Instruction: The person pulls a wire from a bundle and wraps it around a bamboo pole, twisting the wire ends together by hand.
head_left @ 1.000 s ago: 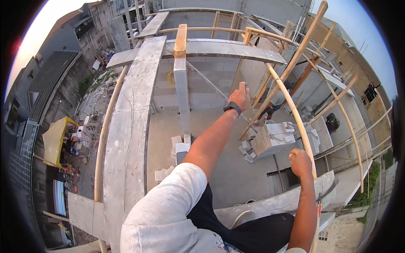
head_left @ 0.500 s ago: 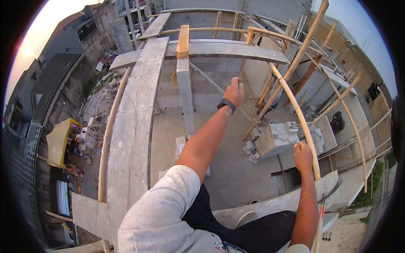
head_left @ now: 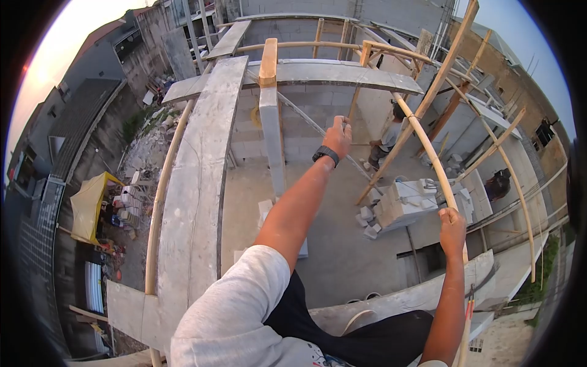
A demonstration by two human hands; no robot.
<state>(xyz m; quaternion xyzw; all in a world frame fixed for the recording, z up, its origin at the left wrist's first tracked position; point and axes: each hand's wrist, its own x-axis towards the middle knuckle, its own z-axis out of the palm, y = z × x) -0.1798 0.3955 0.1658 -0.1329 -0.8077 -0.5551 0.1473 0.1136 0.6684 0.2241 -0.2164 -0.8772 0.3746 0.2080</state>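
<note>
My left hand, with a dark watch on its wrist, is stretched forward above the concrete floor below. Its fingers are pinched together; whatever they hold is too fine to make out. Further right and nearer to me, my right hand is closed just in front of a bamboo pole. I cannot tell whether it touches the pole or grips something thin. A red-handled tool stands by the lower end of the bamboo, beside my right forearm. My bent knee in dark trousers shows below.
Long grey planks run along the left and across the far side. A pale column with a wooden top rises ahead. Far below are stacked white blocks, a person and another person. A slanting timber crosses the right.
My right hand has shifted slightly right, against the line of the bamboo. My left hand stays nearly in place. The person below by the slanting timber has come more into view.
</note>
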